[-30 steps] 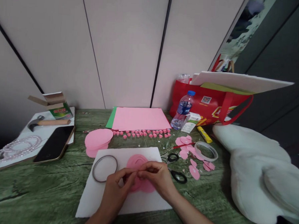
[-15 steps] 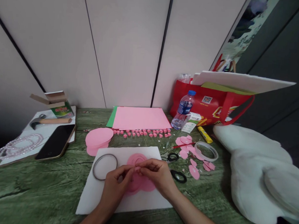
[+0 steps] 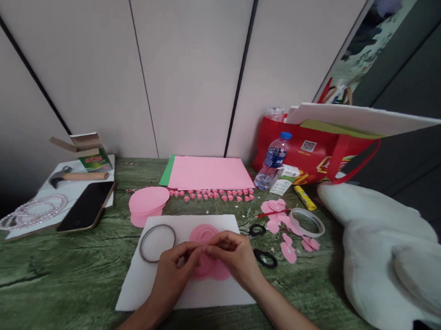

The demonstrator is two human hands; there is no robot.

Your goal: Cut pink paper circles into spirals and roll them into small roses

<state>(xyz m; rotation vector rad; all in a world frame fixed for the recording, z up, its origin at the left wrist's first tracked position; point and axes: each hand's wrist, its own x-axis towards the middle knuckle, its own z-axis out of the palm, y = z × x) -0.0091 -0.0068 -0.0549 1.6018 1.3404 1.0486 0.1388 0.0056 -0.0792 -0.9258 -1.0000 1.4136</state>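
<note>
- Pink paper discs (image 3: 198,233), in the head view, lie on a white board (image 3: 202,301), probably a flat base.
- Over them, left hand (image 3: 173,271) and right hand (image 3: 237,258) together pinch a seemingly pink scrap (image 3: 203,249), mostly hidden, likely for fine control.
- Scissors (image 3: 259,253) lie handily close.

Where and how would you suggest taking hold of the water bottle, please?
I'd wrap a hand around the bottle at its blue label, coming from the front left. It stands roughly upright with a slim round body; the red bag is behind it and the small carton crowds its right, while the pink sheets to its left lie flat.
</note>
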